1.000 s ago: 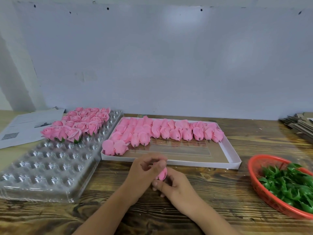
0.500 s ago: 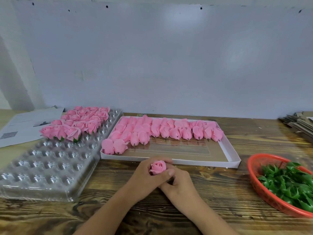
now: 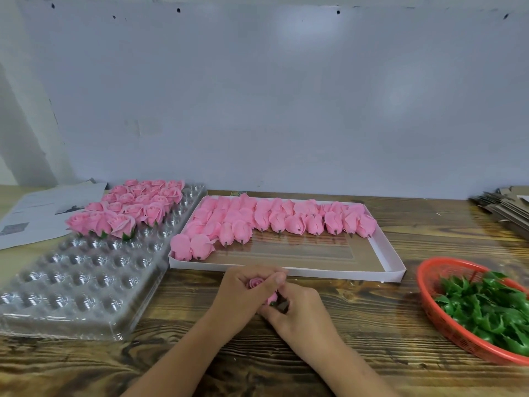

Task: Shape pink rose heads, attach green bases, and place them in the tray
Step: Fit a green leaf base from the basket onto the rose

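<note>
Both hands meet over the wooden table just in front of the white box. My left hand (image 3: 243,296) curls round a pink rose head (image 3: 255,283), whose spiral centre faces up between thumb and fingers. My right hand (image 3: 294,313) pinches the rose's underside, where a bit of green shows. The clear plastic tray (image 3: 71,282) lies at the left, with finished roses (image 3: 128,210) on green bases filling its far rows. The white box (image 3: 380,267) holds several unshaped pink buds (image 3: 272,219). A red basket (image 3: 438,316) at the right holds green bases (image 3: 486,308).
Printed paper (image 3: 37,210) lies at the far left behind the tray. A stack of cardboard pieces (image 3: 506,207) sits at the far right. A grey wall closes off the back of the table.
The rose head was turned so its spiral centre faces up, and my left hand's fingers now wrap closer over it. Both hands stay at the same spot.
</note>
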`<state>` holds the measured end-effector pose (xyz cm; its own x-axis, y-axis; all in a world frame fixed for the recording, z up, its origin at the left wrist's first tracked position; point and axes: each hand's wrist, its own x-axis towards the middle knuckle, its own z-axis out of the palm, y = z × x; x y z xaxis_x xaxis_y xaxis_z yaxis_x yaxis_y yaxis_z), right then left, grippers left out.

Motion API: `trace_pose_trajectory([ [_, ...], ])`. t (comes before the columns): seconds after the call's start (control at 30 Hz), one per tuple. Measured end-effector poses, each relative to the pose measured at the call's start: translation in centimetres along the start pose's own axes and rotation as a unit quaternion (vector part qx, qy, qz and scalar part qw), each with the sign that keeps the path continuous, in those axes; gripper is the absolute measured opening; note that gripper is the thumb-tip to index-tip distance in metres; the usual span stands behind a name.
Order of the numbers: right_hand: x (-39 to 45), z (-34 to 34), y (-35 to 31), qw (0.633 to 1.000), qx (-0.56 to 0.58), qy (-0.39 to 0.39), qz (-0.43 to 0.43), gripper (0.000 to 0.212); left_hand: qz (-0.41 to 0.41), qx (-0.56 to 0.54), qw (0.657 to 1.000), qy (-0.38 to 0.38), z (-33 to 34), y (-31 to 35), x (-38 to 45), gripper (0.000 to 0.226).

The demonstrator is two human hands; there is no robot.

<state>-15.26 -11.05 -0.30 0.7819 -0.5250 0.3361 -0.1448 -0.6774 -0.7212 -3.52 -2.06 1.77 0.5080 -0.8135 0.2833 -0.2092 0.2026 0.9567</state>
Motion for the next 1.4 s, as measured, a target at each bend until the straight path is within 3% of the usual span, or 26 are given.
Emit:
trace_pose_trajectory([
  [0.27, 0.0, 0.0, 0.0, 0.999, 0.029, 0.008, 0.018, 0.02, -0.004, 0.092, 0.994, -0.06, -0.3, -0.7, 0.3, 0.032],
  [0.5, -0.1, -0.4, -0.3, 0.996, 0.051, 0.071, -0.034, 0.012, -0.066, 0.103, 0.985, -0.118, -0.4, -1.2, 0.4, 0.086],
  [0.6, 0.0, -0.3, -0.4, 0.994, 0.052, 0.093, -0.024, 0.02, -0.06, 0.086, 0.99, -0.091, -0.5, -1.0, 0.5, 0.097],
  [0.67, 0.1, -0.2, -0.3, 0.996, 0.052, 0.072, 0.001, 0.027, -0.026, 0.061, 0.997, -0.04, -0.6, -0.7, 0.4, 0.086],
  [0.77, 0.1, -0.1, -0.2, 1.0, 0.002, 0.003, 0.004, 0.025, 0.014, 0.025, 1.0, 0.013, -0.8, -0.1, 0.3, 0.052],
  [0.9, 0.0, 0.0, -0.3, 0.999, -0.025, -0.025, 0.002, 0.024, 0.0, 0.038, 0.999, -0.009, -0.5, -0.2, 0.1, 0.015],
  [1.1, -0.1, 0.0, -0.3, 0.999, 0.004, -0.03, 0.013, 0.013, 0.006, 0.067, 0.996, -0.05, -0.1, -0.4, 0.2, 0.016],
  [1.23, -0.2, -0.2, -0.3, 0.999, 0.033, -0.026, 0.025, 0.014, -0.002, 0.09, 0.993, -0.077, -0.4, -0.8, 0.3, 0.031],
  [1.33, -0.2, -0.4, -0.4, 0.998, 0.061, 0.003, 0.012, 0.023, -0.021, 0.098, 0.99, -0.096, -0.6, -0.9, 0.3, 0.04],
  [1.4, -0.1, -0.4, -0.6, 0.995, 0.085, 0.047, 0.017, 0.018, -0.017, 0.087, 0.99, -0.114, -0.5, -0.8, 0.3, 0.03],
])
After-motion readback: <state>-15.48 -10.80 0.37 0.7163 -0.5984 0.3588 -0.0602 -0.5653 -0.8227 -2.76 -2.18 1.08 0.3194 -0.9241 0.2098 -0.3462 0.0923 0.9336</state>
